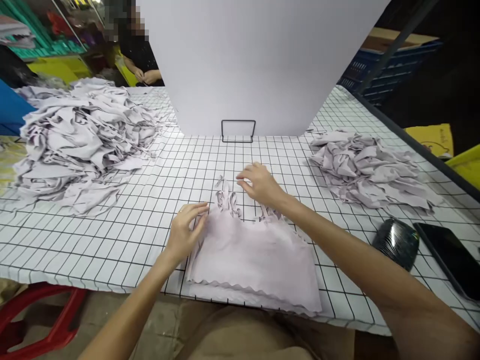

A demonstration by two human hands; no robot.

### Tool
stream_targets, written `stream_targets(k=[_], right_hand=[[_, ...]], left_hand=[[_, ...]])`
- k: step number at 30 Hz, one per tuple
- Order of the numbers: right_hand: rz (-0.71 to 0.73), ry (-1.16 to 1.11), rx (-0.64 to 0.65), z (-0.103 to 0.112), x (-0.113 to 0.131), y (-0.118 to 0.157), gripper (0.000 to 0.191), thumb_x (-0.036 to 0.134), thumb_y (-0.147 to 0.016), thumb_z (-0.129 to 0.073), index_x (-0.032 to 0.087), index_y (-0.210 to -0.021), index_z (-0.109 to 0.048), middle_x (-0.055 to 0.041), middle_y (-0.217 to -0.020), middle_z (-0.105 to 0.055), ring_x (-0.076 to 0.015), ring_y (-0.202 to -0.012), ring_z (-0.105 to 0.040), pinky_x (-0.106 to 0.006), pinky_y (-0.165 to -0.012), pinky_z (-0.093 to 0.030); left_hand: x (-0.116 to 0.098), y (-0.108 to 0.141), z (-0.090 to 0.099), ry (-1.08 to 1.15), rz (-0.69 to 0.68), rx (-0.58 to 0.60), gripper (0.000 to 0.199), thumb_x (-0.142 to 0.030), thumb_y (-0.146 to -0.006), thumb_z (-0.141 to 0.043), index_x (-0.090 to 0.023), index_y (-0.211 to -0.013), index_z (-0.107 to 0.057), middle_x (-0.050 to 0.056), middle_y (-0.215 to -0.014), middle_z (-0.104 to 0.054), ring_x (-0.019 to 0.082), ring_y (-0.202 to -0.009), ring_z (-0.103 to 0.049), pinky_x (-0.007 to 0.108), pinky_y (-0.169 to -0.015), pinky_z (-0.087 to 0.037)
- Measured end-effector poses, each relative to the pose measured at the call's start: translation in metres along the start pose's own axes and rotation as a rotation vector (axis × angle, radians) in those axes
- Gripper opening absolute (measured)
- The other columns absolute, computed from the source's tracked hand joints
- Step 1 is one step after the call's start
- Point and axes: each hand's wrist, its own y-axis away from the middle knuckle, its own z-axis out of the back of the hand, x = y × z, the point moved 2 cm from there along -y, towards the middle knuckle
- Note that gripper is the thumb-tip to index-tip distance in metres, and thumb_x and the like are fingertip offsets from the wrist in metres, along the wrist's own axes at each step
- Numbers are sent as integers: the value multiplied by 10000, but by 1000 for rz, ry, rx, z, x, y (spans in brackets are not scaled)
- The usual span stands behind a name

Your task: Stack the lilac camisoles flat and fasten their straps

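A pale pink garment [255,260] with a wavy hem lies flat near the table's front edge, its hem toward me. Two gathered straps [226,197] stick up from its far side. My left hand [185,227] rests at the garment's upper left corner, thumb and fingers apart, with nothing visible between them. Just right of the left strap, my right hand [258,184] hovers over the cloth with thumb and fingertips slightly apart and no fabric seen in them. Its wrist passes above the right strap, partly hiding it.
Crumpled pale fabric is heaped at left [82,135] and right [367,167]. A white board [255,65] with a black wire stand [238,142] rises ahead. A black mouse-shaped object [396,244] and a phone [450,257] lie right. A person [140,55] sits far left, beyond the table.
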Motion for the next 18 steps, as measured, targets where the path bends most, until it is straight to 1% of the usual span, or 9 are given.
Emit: stream_targets(k=[2, 3, 6, 8, 10, 12, 15, 16, 18], right_hand=[[-20, 41, 125, -27, -7, -49, 180, 173, -924, -604, 205, -1042, -736, -117, -1041, -686, -293, -1020, -530, -602, -946, -447], [-7, 72, 195, -40, -8, -67, 200, 141, -889, -638, 207, -1047, -740, -124, -1076, -672, -303, -1052, -514, -644, -975, -411], [71, 138, 327, -64, -7, -93, 143, 82, -847, -661, 184, -899, -747, -130, -1095, -661, -313, -1105, -494, -696, -1032, -321], [116, 74, 288, -67, -5, -92, 140, 94, -883, -623, 178, -814, -712, -105, -1030, -693, -290, -1094, -518, -628, -1039, -349], [168, -77, 163, -60, -2, -83, 142, 120, -912, -582, 193, -842, -682, -69, -970, -725, -251, -1036, -573, -514, -984, -419], [237, -226, 17, -49, 4, -69, 138, 144, -929, -547, 210, -886, -660, -46, -940, -748, -220, -958, -631, -439, -909, -455], [360, -296, -122, -32, 18, -46, 160, 165, -951, -510, 221, -888, -647, -37, -919, -763, -204, -895, -688, -428, -879, -465], [390, -295, -152, -27, 23, -38, 171, 164, -955, -504, 220, -878, -646, -36, -909, -766, -205, -892, -700, -441, -894, -466], [410, -303, -184, -18, 35, -23, 178, 155, -952, -506, 218, -864, -647, -37, -902, -769, -205, -885, -715, -461, -921, -474]], left_hand=[[15, -25, 3, 57, 81, 9, 194, -293, -941, -605, -232, -1056, -748, 87, -1135, -764, 254, -1092, -696, 446, -962, -563], [22, -37, 4, 87, 130, 19, 198, -314, -924, -618, -225, -1038, -753, 87, -1125, -769, 253, -1073, -701, 435, -940, -570], [41, -65, 6, 191, 302, 54, 245, -355, -860, -672, -184, -1012, -761, 106, -1103, -773, 250, -1002, -713, 420, -898, -577], [48, -76, 8, 305, 417, 57, 310, -371, -829, -713, -154, -1045, -754, 127, -1123, -765, 242, -977, -715, 416, -898, -577], [48, -80, 8, 486, 516, 70, 384, -413, -827, -738, -138, -1095, -741, 147, -1147, -756, 229, -953, -723, 394, -871, -586], [41, -77, 6, 709, 597, 128, 441, -488, -845, -735, -133, -1107, -740, 164, -1135, -758, 215, -905, -732, 366, -822, -597], [22, -65, 0, 932, 684, 243, 472, -555, -836, -747, -131, -1040, -770, 169, -1066, -774, 173, -769, -716, 309, -703, -591], [16, -60, -3, 956, 699, 251, 446, -534, -808, -785, -132, -1002, -781, 160, -1031, -779, 156, -722, -698, 288, -658, -577], [3, -51, -7, 959, 718, 210, 368, -459, -733, -864, -141, -902, -789, 125, -930, -784, 127, -636, -652, 261, -581, -538]])
